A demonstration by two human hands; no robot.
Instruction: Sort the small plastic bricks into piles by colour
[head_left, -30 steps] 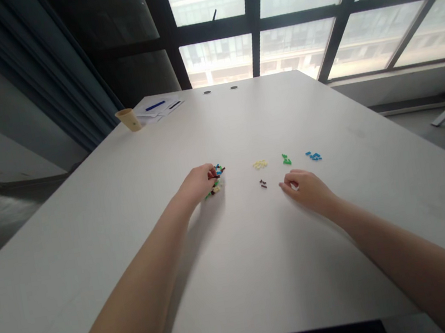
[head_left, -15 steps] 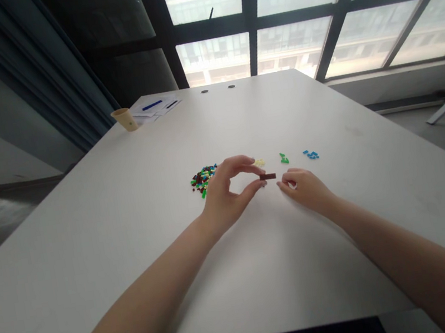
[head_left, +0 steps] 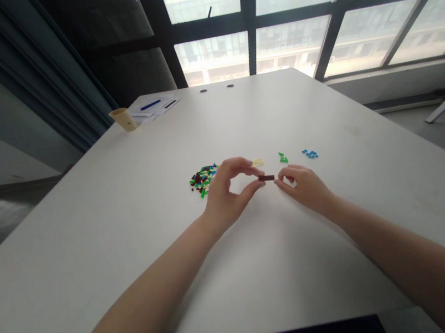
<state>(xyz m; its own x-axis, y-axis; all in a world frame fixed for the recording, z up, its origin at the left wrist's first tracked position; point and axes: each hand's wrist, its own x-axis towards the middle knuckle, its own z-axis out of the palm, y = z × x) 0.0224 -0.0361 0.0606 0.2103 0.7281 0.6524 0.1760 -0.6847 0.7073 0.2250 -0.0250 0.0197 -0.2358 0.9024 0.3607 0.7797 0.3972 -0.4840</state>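
I hold a slim dark brown toy brick (head_left: 267, 178) between the thumb and forefinger of my left hand (head_left: 227, 194). Only its left end is pinched; the rest sticks out to the right, roughly level, with a wide rounded gap behind it between thumb and forefinger. My right hand (head_left: 305, 184) is beside the brick's free end, thumb and forefinger curled close so that only a narrow space shows between their tips. Those tips are right at the brick's end, but I cannot tell whether they touch it or already grip it.

Just left of my left hand lies a mixed heap of small bricks (head_left: 202, 181) in brown, green, blue and pale yellow, partly covered by that hand. Beyond my fingers, sorted by colour, a row runs from left to right: pale yellow bricks (head_left: 259, 162), partly hidden behind my left fingers, then green bricks (head_left: 283, 157), then blue bricks (head_left: 310, 153).

All of this is on a broad white table (head_left: 207, 281). Towards its far left corner a tan cup (head_left: 124, 120) leans outward beside some white papers (head_left: 145, 118), with a blue pen (head_left: 151, 104) lying on them.
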